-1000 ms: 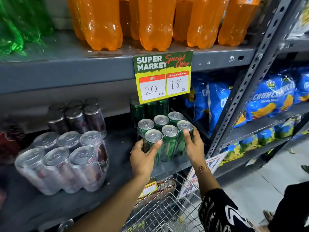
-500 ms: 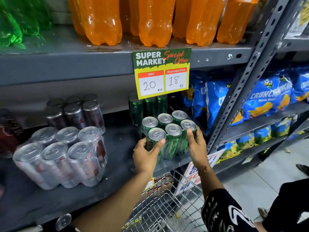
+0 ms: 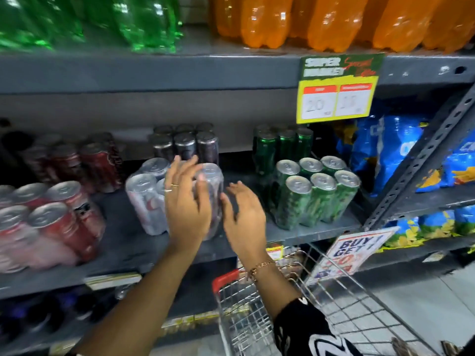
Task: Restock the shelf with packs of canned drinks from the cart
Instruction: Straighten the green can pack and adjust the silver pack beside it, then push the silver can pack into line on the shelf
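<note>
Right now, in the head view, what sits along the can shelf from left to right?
Red can pack → silver can pack with the left hand over it → right hand → green can pack → blue snack bags.

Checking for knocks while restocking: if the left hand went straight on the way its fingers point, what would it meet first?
Most likely the silver can pack directly beyond the left hand; its fingers already overlap it, though contact is unclear.

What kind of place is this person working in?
Most likely a supermarket aisle. Grey metal shelving holds shrink-wrapped packs of green drink cans and orange plastic soda bottles, a yellow-and-green price card hangs from the shelf edge, and a wire shopping cart stands below.
</note>
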Available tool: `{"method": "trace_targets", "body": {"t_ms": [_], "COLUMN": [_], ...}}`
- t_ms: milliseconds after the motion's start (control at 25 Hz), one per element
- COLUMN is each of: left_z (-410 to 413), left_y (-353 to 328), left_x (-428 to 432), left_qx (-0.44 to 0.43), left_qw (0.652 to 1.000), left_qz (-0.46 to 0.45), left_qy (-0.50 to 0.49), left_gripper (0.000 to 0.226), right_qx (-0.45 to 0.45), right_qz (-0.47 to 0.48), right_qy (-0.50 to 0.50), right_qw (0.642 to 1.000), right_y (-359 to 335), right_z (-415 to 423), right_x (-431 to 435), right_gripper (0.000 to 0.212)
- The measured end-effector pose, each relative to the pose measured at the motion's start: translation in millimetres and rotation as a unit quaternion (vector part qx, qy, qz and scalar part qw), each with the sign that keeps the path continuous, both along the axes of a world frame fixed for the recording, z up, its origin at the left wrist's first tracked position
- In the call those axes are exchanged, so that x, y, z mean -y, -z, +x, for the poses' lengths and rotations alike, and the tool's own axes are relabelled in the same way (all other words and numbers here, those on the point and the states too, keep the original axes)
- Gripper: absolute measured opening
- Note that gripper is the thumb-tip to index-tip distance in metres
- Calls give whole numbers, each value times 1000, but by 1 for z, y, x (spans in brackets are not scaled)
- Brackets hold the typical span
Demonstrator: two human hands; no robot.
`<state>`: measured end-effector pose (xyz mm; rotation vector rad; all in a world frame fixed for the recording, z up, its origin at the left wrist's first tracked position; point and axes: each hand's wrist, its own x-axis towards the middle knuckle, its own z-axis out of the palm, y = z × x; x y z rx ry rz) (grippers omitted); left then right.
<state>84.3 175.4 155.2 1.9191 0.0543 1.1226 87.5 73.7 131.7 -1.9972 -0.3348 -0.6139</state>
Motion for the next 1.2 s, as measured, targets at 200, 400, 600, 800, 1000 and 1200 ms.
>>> {"method": "trace_targets", "body": {"t_ms": [200, 400, 600, 800, 1000, 1200], "left_z": [-8, -5, -18, -31, -35, -39], "left_y": [21, 29, 30, 33, 36, 36], "left_x": [-96, -122, -110, -98, -91, -88], "left_qx": [-160, -325, -330, -308, -308, -307], "left_qw": [973, 892, 904, 913, 911, 904], "left_qz": [-150, -305, -264, -247, -258, -274], "left_qy": [-73, 74, 69, 99, 93, 115], "left_gripper": [40, 59, 49, 73, 62, 42], "right_qx": [-185, -238, -232, -237, -249, -249], "right_qz": [176, 258, 207, 205, 214, 209], "right_qy": [-49, 32, -1, -41, -69, -64], "right_qw": [966, 936, 950, 949, 942, 944], "right_y": [1, -2, -4, 5, 2, 3], "right_z": [-22, -11, 8, 22, 19, 14], "right_x": [-77, -81, -50, -29, -20, -17], "right_gripper": [77, 64, 48, 51, 46, 50]}}
